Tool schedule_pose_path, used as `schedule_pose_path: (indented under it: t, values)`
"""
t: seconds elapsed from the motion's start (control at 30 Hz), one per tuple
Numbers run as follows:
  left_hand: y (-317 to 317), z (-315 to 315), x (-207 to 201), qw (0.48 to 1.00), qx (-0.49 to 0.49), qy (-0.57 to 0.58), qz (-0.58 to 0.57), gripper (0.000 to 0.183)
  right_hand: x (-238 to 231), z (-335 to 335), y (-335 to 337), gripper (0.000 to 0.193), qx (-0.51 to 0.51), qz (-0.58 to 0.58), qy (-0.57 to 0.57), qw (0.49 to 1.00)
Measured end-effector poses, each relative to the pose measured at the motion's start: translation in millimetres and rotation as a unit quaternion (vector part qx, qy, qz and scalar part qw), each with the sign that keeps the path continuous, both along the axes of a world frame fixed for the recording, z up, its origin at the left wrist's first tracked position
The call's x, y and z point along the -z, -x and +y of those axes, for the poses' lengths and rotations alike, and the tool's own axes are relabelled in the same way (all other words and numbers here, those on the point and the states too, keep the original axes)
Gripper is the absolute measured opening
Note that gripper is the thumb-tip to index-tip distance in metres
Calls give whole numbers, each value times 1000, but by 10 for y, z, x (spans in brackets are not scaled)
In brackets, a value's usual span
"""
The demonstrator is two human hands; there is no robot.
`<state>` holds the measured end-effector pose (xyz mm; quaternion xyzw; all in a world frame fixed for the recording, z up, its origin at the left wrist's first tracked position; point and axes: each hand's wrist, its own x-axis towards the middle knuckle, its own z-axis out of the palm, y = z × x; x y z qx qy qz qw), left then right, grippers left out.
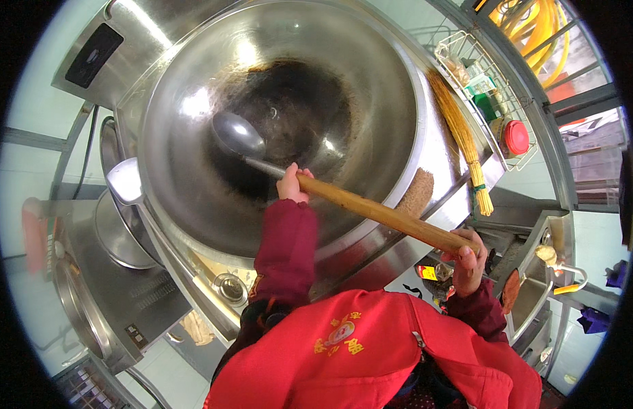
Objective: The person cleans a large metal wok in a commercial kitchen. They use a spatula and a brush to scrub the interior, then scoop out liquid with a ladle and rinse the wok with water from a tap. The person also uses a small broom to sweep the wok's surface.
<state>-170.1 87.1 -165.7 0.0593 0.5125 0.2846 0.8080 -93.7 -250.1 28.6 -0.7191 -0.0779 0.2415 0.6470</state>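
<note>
Caution: a slack right hand (466, 259) could let the ladle (344, 198) roll about its shaft, since the handle end lies there. A wide swing of the wooden handle could displace the brown fibre pad (418, 192), right of centre, because the two lie close together. Overreach could scrape the metal bowl (239, 134) against the wok (374, 88).

Pose: the right hand, lower right, has its grip closed around the handle end. The left hand (292, 185), mid-frame, has its grip closed around the handle near the metal shank; its forearm rises from lower centre. The bowl lies inside the wok, upper centre; contact cannot be determined.
</note>
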Motion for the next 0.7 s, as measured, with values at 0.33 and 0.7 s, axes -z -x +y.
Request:
schedule_pose_path:
  t: [0.33,0.7]
  values:
    - [-61,-242,181,997,52,4,52,19,14,-180,-69,46,41,26,-7,999]
    - [-932,-101,741,882,64,75,-460,17,-195,97,-120,43,-222,-431,100,869]
